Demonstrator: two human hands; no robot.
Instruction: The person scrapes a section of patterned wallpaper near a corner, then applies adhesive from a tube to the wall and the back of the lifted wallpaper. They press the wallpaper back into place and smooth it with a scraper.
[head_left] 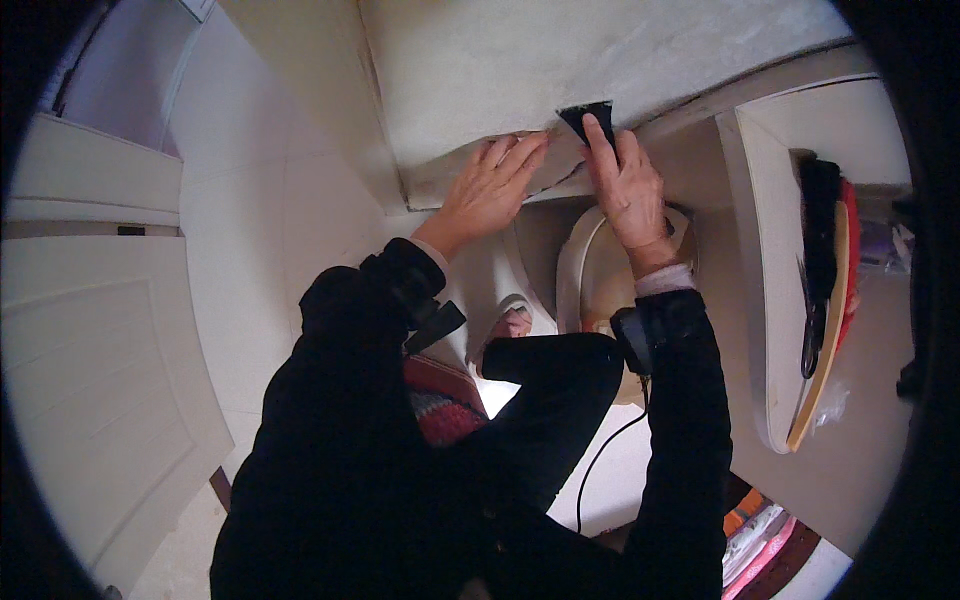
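Observation:
My right hand presses a small dark scraper-like tool against the rough pale wall surface, with the forefinger lying along the blade. My left hand lies flat on the wall just left of it, fingers together and stretched toward the ragged edge where the covering ends. Both arms wear black sleeves, each with a dark band at the wrist. Below my hands stands a white toilet with its lid down.
A white shelf or cabinet edge at the right carries a dark brush, scissors and a red flat thing. A white door is at the left. A foot in a sandal rests on the floor by a red patterned mat.

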